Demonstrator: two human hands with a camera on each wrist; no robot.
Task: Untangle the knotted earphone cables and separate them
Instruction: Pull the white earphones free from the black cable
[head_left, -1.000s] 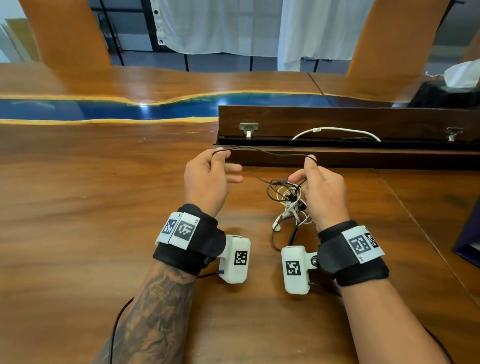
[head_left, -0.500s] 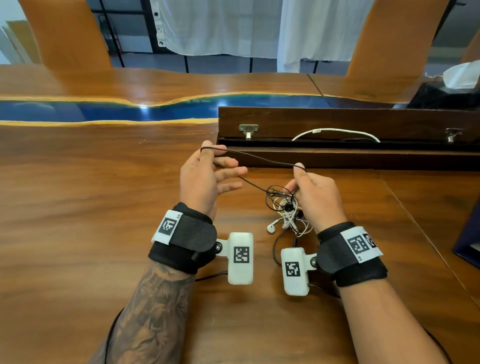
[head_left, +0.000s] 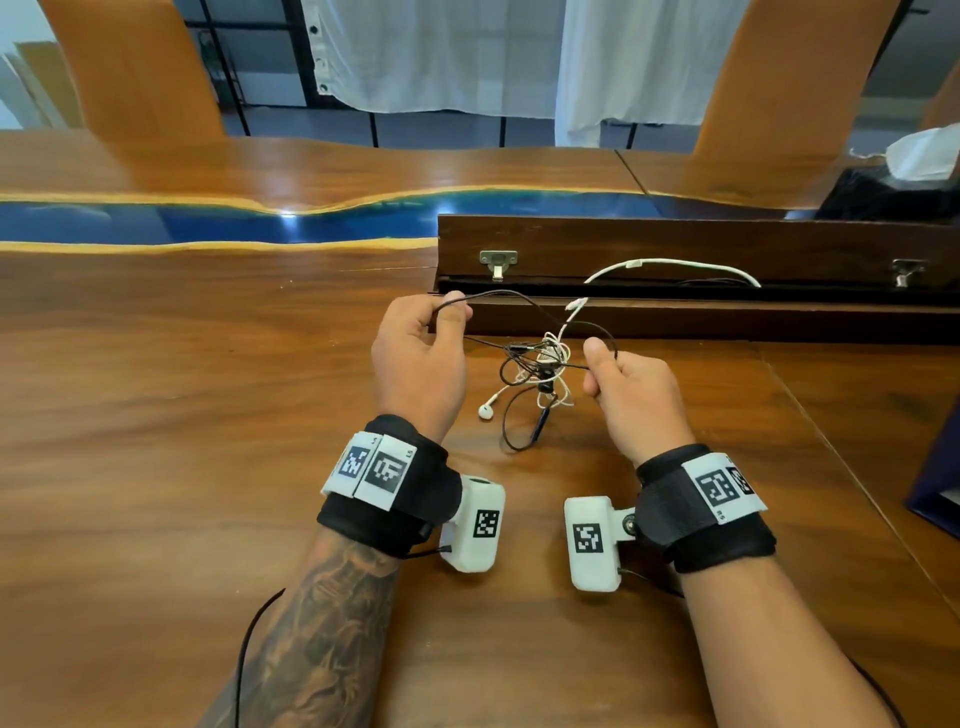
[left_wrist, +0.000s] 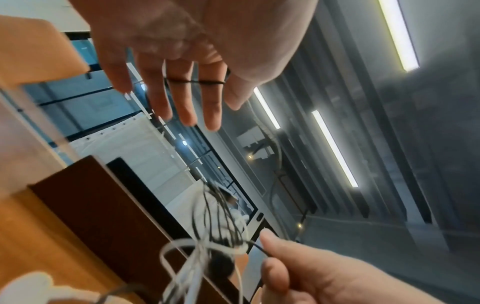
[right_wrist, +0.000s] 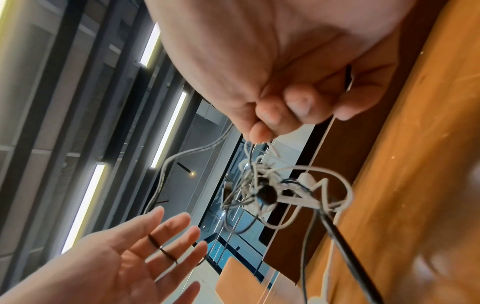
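- While the left hand (head_left: 421, 358) carries a run of the thin black earphone cable (head_left: 498, 296) and the right hand (head_left: 631, 387) grips another run, the knot of black and white cables (head_left: 543, 364) hangs between them, above the brown wooden worktop (head_left: 208, 467) at frame centre.
- Risk, as I judge it: pulling the hands further apart would cinch the knot tighter instead of loosening it.
- A second risk: the white earbud (head_left: 485, 412) dangling at the lower left of the tangle could snag a loop as the black cable slides.
- Head view suggests the left hand pinches the cable; the left wrist view shows the fingers (left_wrist: 187, 102) nearly straight, the cable merely lying across them.
- Right wrist view shows the right fingers (right_wrist: 296, 107) curled tight on strands, and a black earbud (right_wrist: 267, 195) inside the knot.
- Only the head view shows the dark wooden box (head_left: 675, 244) in the upper right.
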